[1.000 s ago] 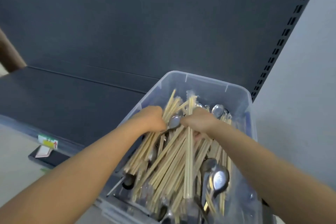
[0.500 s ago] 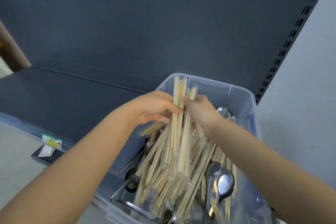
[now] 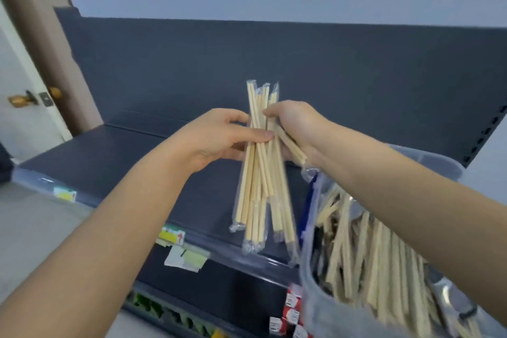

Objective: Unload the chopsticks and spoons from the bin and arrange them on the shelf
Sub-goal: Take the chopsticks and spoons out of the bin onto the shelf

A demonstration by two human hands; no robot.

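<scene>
Chopsticks (image 3: pixel 260 173) in clear sleeves: bundled, near upright, above dark shelf (image 3: pixel 109 162). Left hand (image 3: pixel 219 137): thumb across front, fingers curled behind, clamped on bundle. Right hand (image 3: pixel 296 123): fingertips pinching upper part. Bin (image 3: pixel 310 296) at right, holding more chopsticks. Price labels (image 3: pixel 171 236) on shelf edge. Right forearm (image 3: pixel 397 186) across bin opening.

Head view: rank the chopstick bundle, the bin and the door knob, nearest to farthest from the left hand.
1. chopstick bundle, gripped by the left hand
2. bin, lower right
3. door knob, far left, well behind
</scene>
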